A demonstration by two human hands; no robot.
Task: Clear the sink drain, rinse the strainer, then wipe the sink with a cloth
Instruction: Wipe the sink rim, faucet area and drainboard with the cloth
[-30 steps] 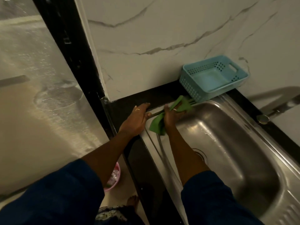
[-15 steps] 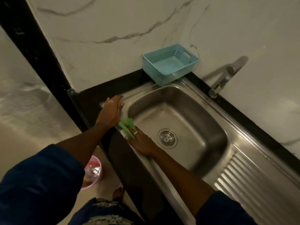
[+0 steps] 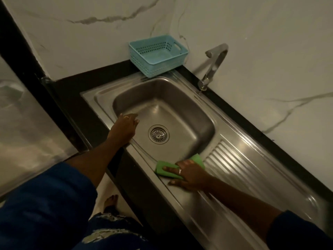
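Cloth sits under our right hand, fingers straight to press it onto the sink rim; our left hand braces there, loose, empty.

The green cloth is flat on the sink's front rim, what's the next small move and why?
Probably slide the green cloth rightward onto the ribbed drainboard: the right hand presses it flat at the basin's near right corner, the ridges begin right beside it, and the left hand braces on the sink rim.
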